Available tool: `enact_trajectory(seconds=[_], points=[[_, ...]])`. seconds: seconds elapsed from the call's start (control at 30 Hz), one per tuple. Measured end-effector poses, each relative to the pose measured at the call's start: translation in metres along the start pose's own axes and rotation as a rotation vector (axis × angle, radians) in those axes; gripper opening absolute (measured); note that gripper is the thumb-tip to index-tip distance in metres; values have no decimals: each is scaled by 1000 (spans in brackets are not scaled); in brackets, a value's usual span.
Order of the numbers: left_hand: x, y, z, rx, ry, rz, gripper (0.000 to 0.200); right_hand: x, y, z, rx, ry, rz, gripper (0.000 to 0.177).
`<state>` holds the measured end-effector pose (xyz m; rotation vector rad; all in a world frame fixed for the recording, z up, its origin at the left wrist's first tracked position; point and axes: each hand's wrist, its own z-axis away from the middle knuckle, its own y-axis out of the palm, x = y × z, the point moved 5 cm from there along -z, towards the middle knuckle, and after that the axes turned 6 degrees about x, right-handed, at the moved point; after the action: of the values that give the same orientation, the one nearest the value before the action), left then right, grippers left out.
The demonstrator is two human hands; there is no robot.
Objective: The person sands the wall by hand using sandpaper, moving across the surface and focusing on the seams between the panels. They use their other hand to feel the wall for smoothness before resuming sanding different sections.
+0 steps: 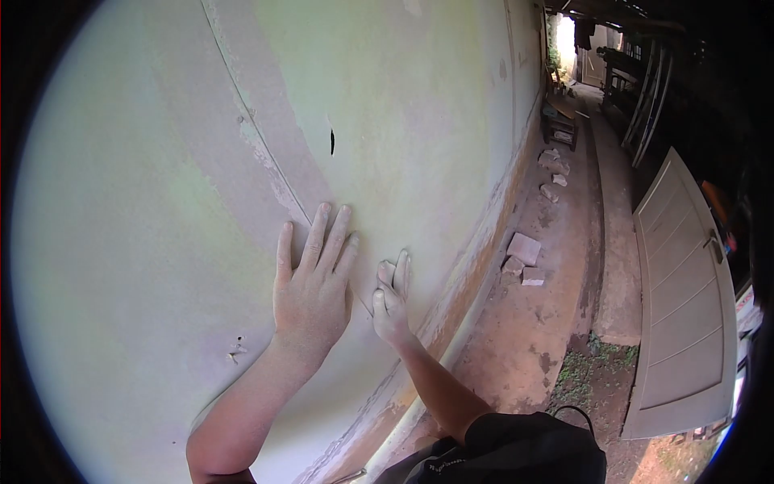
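My left hand lies flat against a pale, patchy wall, its fingers stretched out and slightly apart. Fine whitish dust coats it. The fingertips rest over a thin dark seam that runs down the wall through a greyish smoothed band. Just to the right, my right hand is against the same wall, also dusty. Its fingers are bent and pressed together; anything held under them is hidden. A narrow dark slit shows in the wall above both hands.
A small hole with chipped edges marks the wall at lower left. Rough brickwork edges the wall's base. Broken blocks lie along the concrete floor. A light panelled door leans at right, and a small wooden stand is farther back.
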<state>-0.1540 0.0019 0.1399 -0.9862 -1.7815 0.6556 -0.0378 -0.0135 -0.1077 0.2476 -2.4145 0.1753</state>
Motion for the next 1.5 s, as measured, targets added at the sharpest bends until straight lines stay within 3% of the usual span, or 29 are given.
enact_trajectory(seconds=[0.17,0.3,0.37,0.5,0.67,0.8,0.87,1.0,1.17,1.27,1.4,1.5], points=[[1,-3,-2,17,-4,11,54,4,-14,-20,160,-146,40,44],[0,-1,-2,18,-1,10,54,-47,-14,40,169,-147,19,42],[-1,-1,-3,21,1,14,53,-71,-13,59,131,3,38,42],[1,0,-4,22,-3,-13,52,-24,1,8,94,49,-22,42],[0,1,-4,17,3,-22,53,11,-11,-42,178,-142,24,42],[-1,2,-4,6,10,-13,53,-34,-18,13,216,-134,22,43],[-1,2,-4,11,19,-40,53,-72,-14,50,175,-15,15,42],[-1,2,-5,3,18,-17,53,-33,-8,17,102,24,-1,42],[-2,2,-3,24,25,5,53,12,-19,-48,160,-116,27,42],[-3,3,-4,31,31,14,53,2,-26,-28,254,-120,31,42],[-4,4,-1,31,42,10,53,-53,-23,42,195,-28,-1,40],[0,2,-2,32,51,30,52,-60,-16,36,170,-11,23,40]])
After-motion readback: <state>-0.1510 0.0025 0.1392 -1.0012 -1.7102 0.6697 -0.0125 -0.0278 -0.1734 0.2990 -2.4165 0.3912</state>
